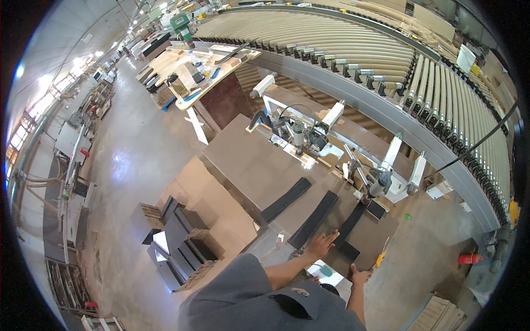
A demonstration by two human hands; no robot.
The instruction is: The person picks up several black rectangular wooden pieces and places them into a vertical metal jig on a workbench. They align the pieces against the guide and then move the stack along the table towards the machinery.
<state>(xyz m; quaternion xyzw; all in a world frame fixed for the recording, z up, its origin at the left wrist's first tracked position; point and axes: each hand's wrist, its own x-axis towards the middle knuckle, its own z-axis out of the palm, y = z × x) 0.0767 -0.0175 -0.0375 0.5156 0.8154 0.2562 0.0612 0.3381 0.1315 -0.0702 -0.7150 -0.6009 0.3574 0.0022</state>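
Note:
My left hand [322,246] lies with its fingers stretched toward the lower end of a dark narrow panel [351,222], seemingly touching its edge. My right hand [361,275] rests at the near edge of the brown worktable [237,149], thumb and fingers apart. Between the hands sits a short dark block [349,252]. Just beyond the right fingers is a yellow-handled tool [380,259]. The panel's far end reaches under a drilling head [380,185]. Two more dark panels, one in the middle [314,220] and one farther left [286,199], lie on the table.
A second drilling head [298,135] stands at the table's far edge. Dark boards [185,251] are stacked on cardboard at left. A roller conveyor [331,41] curves behind. A cluttered wooden bench [221,83] stands far left; a red fire extinguisher [470,259] is at right.

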